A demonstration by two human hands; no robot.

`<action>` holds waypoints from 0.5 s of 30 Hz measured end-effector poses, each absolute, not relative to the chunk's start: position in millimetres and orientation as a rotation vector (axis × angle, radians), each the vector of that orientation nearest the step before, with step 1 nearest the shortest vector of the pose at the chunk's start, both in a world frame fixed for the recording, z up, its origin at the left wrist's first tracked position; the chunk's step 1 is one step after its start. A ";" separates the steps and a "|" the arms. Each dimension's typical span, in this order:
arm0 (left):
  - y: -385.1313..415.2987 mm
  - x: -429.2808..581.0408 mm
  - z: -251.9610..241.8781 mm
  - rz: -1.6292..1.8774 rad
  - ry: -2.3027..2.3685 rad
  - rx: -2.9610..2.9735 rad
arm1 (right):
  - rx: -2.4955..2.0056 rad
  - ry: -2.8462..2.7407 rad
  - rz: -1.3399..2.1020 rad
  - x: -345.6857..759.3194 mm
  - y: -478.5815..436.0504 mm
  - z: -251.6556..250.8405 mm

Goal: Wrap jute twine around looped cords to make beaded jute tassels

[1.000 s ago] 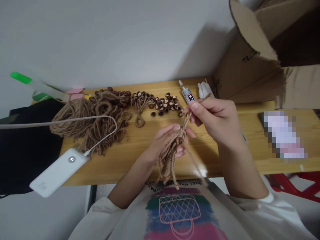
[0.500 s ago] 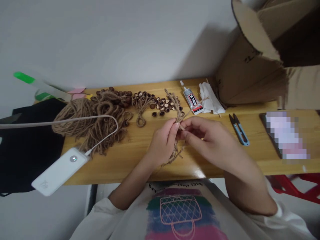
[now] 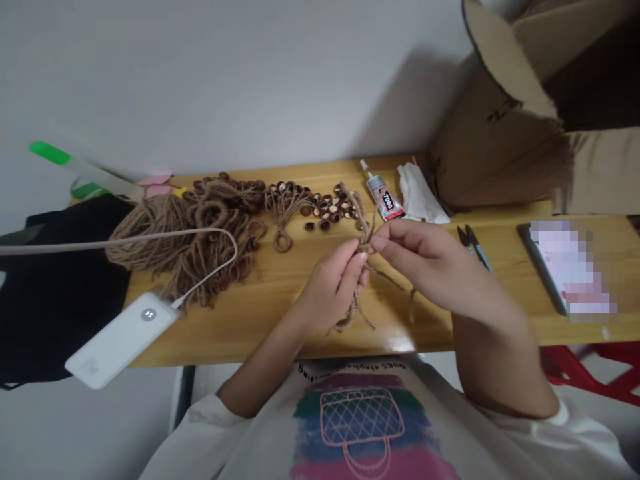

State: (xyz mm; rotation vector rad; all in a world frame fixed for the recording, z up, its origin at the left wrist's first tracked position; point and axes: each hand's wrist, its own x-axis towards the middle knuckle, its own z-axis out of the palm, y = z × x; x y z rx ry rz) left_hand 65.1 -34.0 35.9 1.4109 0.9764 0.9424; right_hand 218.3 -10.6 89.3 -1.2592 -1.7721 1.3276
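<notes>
My left hand (image 3: 334, 285) pinches a bundle of brown twine (image 3: 353, 313) between thumb and fingers, near the middle of the table. Strands stick out above the grip and a wrapped, curved part hangs below it. Just to the right, my right hand (image 3: 425, 263) has thumb and forefinger closed on a strand of the same twine, close to the left fingertips. Behind the hands lie several half nut shells (image 3: 333, 208), a looped twine piece (image 3: 283, 241) and a glue tube (image 3: 387, 200).
Twine heaps (image 3: 150, 233) and a white power bank (image 3: 123, 340) with its cable are at the left. Small snips (image 3: 475, 247), a phone (image 3: 573, 267) and white tissue (image 3: 423, 197) lie on the right, before a large cardboard box (image 3: 480, 153).
My right hand has shifted slightly right and up, its fingers straighter, and now partly covers the snips. Loose strands have spread out beneath it. My left hand keeps its grip.
</notes>
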 end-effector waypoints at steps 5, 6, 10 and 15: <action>-34.5 68.0 33.9 0.994 0.844 1.190 | -1.183 -1.608 1.491 216.1 -14.3 84.7; -34.2 68.7 33.2 1.006 0.813 1.148 | -1.171 -1.587 1.508 215.4 -16.0 83.8; -33.2 70.2 31.2 1.057 0.747 1.025 | -1.145 -1.501 1.529 212.1 -22.8 78.7; -35.1 68.2 33.1 1.018 0.775 1.022 | -1.194 -1.440 1.495 210.6 -29.4 71.6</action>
